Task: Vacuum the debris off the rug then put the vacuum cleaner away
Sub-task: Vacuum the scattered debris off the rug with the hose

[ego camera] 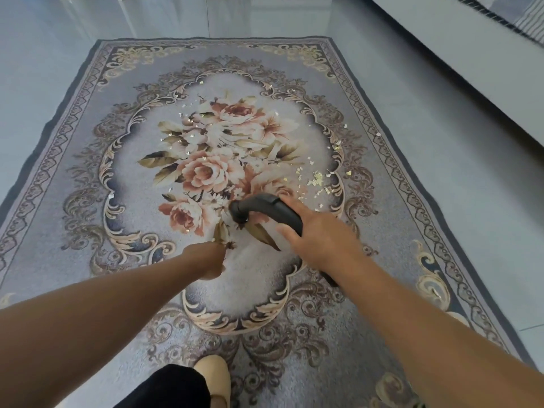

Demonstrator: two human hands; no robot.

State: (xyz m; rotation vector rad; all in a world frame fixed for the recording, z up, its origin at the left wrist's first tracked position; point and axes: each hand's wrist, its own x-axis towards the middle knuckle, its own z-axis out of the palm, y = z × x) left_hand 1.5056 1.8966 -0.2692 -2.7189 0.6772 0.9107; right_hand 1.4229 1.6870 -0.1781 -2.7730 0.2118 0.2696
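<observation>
Clamping the vacuum cleaner by its handle above the rug's middle, the right hand is risking scattering the flaky debris lying across that middle if rushing; the left hand is showing too little to tell its state.

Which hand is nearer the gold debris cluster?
Right. The right hand, gripping the vacuum handle, is just below the debris cluster; the left hand lies farther, lower left.
</observation>
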